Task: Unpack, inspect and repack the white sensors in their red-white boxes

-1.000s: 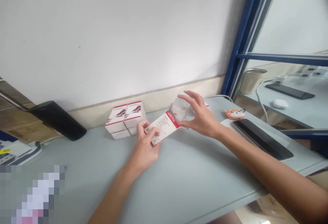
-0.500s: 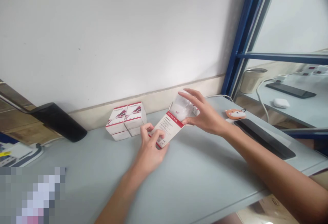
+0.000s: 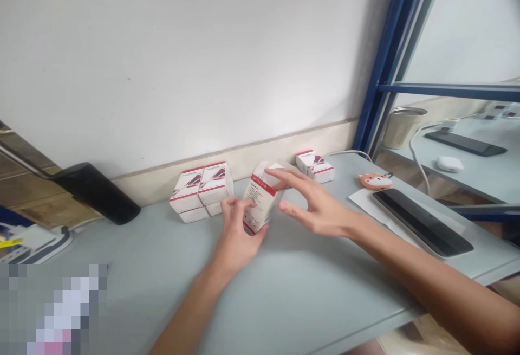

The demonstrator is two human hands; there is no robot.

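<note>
A white detector box with a red band is tilted in my left hand, whose fingers and thumb are closed around its lower part. Whitish, partly see-through material shows at the box's upper end; what lies inside is hidden. My right hand is open, its fingers stretched over that upper end and the thumb held apart; whether the fingertips touch the box I cannot tell. Left of the held box, a banded stack of white boxes stands against the wall.
Another small white box stands at the back right. An orange animal-face case and a dark phone on white paper lie at the right. A black cylinder-like object leans at the left. A blue-framed mirror borders the right side.
My right hand has lowered and opened away from the box's side. The clear-and-white piece at the box's mouth shows much less. The box is more upright, and the small box behind is uncovered.
</note>
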